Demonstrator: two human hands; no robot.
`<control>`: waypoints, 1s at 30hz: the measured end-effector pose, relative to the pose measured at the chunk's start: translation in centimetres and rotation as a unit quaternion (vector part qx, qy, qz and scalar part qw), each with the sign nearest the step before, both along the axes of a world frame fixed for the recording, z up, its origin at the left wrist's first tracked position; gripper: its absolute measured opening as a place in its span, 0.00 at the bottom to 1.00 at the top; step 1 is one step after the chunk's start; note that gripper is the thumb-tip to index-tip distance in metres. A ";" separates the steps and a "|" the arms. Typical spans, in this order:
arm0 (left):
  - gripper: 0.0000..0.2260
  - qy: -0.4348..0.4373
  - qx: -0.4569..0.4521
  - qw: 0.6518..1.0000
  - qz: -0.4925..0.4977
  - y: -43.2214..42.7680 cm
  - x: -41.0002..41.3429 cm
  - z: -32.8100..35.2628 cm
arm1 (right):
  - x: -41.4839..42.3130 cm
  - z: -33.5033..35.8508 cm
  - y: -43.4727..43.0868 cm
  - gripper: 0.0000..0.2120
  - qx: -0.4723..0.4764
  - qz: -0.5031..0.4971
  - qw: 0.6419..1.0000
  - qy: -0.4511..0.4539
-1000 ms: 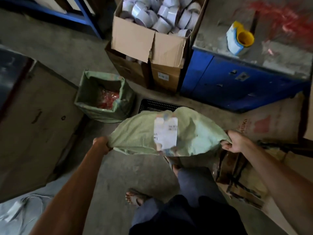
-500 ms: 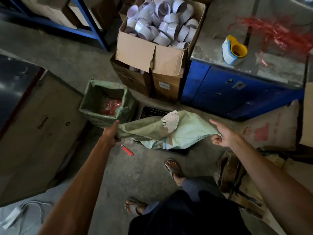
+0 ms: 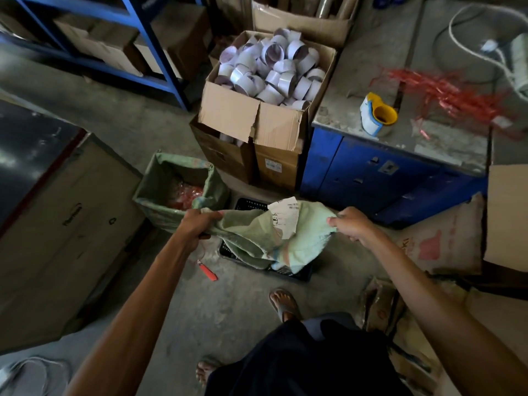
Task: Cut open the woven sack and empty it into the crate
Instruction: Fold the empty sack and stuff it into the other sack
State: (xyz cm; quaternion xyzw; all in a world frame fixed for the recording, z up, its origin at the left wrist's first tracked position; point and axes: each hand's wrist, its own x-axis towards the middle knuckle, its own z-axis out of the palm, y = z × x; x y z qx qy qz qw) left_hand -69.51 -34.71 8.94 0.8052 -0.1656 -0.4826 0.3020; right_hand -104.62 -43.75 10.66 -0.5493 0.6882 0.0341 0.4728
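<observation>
Here, held limp over black crate (image 3: 297, 274) on floor: green woven sack (image 3: 257, 235), left hand (image 3: 197, 224) fingers clenched on left edge, right hand (image 3: 353, 225) fingers pinching right corner.

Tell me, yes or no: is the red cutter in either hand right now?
No. The red cutter lies on the floor; the left hand and right hand grip the green sack.

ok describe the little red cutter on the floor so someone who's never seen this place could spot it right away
Start at the black crate on the concrete floor, under the green sack held by both hands. Just left of the crate, below the left hand, lies the cutter. It is a short orange-red stick lying aslant on the bare floor, the only bright thing there.
</observation>
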 end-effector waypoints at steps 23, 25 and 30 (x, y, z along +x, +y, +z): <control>0.10 0.037 -0.200 0.977 0.069 1.4 -1.7 9.1 | 0.3 7.5 0.7 0.16 -0.161 -0.082 0.971 -0.159; 0.09 0.045 -0.210 0.975 0.062 1.1 -2.0 10.0 | 1.0 8.1 0.4 0.17 -0.171 -0.075 0.969 -0.160; 0.04 0.044 -0.236 0.968 0.075 1.6 -2.5 11.1 | 1.8 8.9 0.6 0.20 -0.226 -0.027 0.962 -0.149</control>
